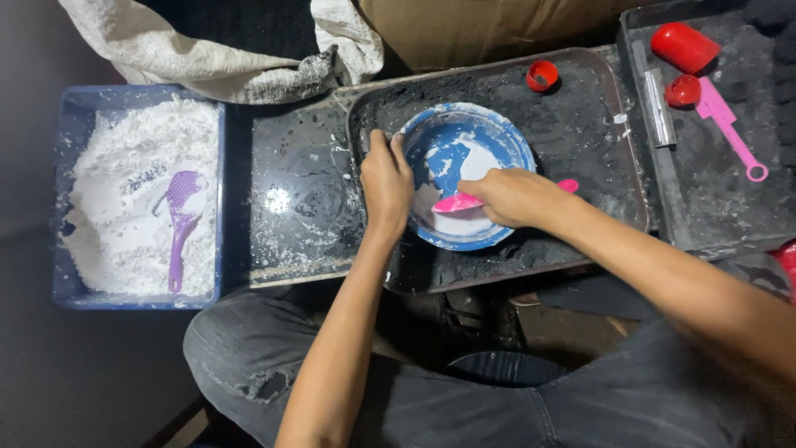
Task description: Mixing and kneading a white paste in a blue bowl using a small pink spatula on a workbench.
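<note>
In the head view, around the bowl:
Bowl: a round blue plastic bowl (461, 176) smeared with white paste sits in the middle of a dark, soot-covered metal tray (609, 124).
Left hand: the left hand (386, 184) is curled over the bowl's left rim, fingers hooked inside, gripping the edge.
Right hand: the right hand (512, 196) is closed around a pink plastic spoon (464, 202); the spoon's blade lies in the paste at the bowl's lower middle.
Doing it well: judging by the pose, the rim grip should stay firm so the bowl does not slide on the gritty tray, and the spoon should scrape the walls where paste clings.
Left of the bowl: a blue rectangular tub of white powder (139, 199) with a purple plastic scoop (181, 217) lying in it.
Right of the bowl: a second dark tray (730, 207) carries a red plastic cup (685, 46) on its side and a pink long-handled tool (728, 126); a small red cap (542, 75) lies above the bowl.
Hard to tell: the spoon's handle is mostly covered by the fingers; how deep the paste lies is unclear; the far tray is cut off by the frame.
</note>
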